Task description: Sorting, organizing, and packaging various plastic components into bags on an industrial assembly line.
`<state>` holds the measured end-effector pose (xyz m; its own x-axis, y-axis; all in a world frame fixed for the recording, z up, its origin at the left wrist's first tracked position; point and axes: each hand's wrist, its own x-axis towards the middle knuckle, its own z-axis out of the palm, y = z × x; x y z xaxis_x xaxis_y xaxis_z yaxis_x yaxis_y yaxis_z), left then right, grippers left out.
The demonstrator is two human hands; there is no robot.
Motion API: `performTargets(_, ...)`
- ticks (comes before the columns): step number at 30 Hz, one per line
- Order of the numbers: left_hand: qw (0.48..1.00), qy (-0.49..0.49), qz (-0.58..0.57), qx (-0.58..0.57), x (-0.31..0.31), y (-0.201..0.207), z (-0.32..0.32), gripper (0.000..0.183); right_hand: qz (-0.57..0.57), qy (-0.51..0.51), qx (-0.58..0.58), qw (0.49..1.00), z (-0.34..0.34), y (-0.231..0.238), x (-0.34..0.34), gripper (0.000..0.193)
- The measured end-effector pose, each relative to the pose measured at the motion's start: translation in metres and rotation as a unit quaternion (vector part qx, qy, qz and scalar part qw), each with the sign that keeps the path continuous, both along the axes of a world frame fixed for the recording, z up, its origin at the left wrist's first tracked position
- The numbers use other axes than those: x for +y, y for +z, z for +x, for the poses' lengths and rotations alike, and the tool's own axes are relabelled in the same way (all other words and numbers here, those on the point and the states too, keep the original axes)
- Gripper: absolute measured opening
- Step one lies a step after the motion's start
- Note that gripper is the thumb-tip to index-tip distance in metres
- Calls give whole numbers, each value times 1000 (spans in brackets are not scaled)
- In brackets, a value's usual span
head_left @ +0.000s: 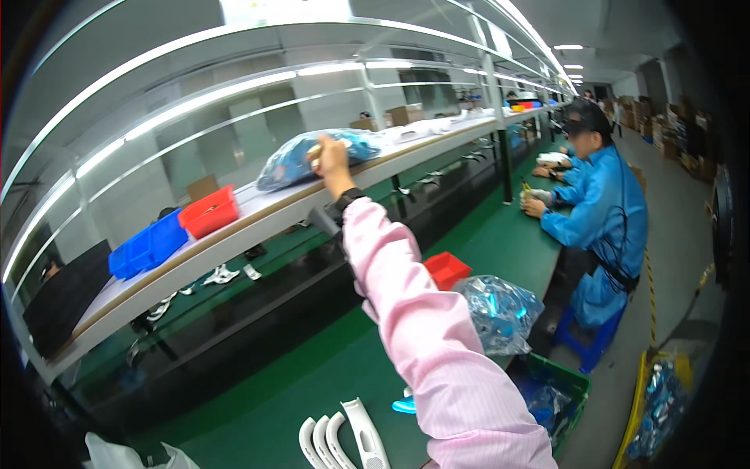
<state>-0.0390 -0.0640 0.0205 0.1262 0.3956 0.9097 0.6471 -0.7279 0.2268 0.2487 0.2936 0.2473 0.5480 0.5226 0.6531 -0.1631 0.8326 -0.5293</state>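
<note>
Speaker A: What is positioned nearest the camera?

Speaker B: A pink sleeve (445,344) is extended from the lower edge toward the upper left. A black wristband (348,198) is worn at its cuff.

Speaker A: Where is the right hand (334,162) placed?

Speaker B: It is held at the upper side of a clear bag (287,162) with blue contents. The bag is supported by the raised shelf (251,205), toward its front edge.

Speaker A: What is the state of the fingers?

Speaker B: They are curled in at the bag. Whether film or a small item is pinched cannot be told.

Speaker A: What is located on the shelf to the left?

Speaker B: 1 red bin (211,215) and 1 blue bin (148,246), set side by side.

Speaker A: How is the green worktop (258,391) below occupied?

Speaker B: 3 curved white parts (321,439) are laid beside 1 broader white part (366,438) near the lower edge. A red tray (446,270) and a second clear bag (500,314) are placed beyond the sleeve. A green crate (584,384) is located below that bag. Farther along, a co-worker in blue (605,203) is seated at the worktop.
</note>
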Motion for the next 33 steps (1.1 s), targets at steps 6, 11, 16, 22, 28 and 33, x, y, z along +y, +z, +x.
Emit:
performTargets(6, 997, 38, -67, 29, -3, 3, -3, 30, 112, 4, -22, 993, 25, 45, -41, 36)
performTargets(11, 991, 21, 50, 125, 7, 9, -1, 31, 146, -14, -14, 989, 27, 81, -93, 35)
performTargets(16, 993, -5, 53, 108, 8, 6, -2, 24, 148, -53, 9, 988, 19, 117, -144, 32)
performTargets(22, 986, -34, 70, 150, -8, -24, 25, 41, 109, -18, -45, 993, 129, 181, -190, 45)
performTargets(28, 605, -462, -168, 626, 7, -224, 59, 27, -22, -80, -108, 991, 188, 141, -244, 27)
performTargets(33, 673, -484, -172, 532, 9, -221, 55, 25, -202, -158, -76, 964, 139, 76, -371, 41)
